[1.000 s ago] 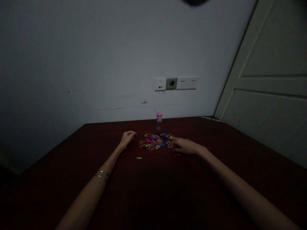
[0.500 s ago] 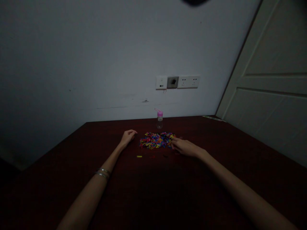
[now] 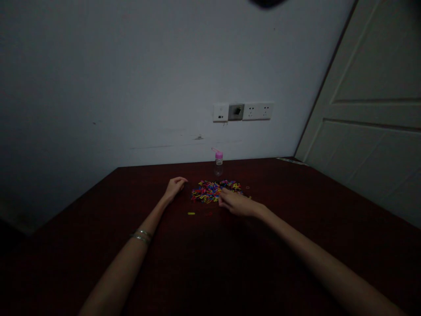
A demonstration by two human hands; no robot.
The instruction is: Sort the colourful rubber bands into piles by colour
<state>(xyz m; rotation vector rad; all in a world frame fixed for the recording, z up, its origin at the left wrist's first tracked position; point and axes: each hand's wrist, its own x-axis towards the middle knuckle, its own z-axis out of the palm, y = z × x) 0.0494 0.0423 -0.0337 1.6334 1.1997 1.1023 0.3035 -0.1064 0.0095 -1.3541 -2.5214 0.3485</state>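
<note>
While the clips lie heaped towards the far edge of the table, the right hand sits half curled at their near side (whether it pinches anything, I cannot tell). The left hand, loosely curled, its grip unclear, rests left of them. Nearer that edge, a bottle stands upright.

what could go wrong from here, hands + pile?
The right-hand grip is at the pile of small colored pieces; a sweep could scatter some.
The bottle stands just behind the pile; a forward push might tip it.
In dim light, the red piece on the dark table could be overlooked.
</note>
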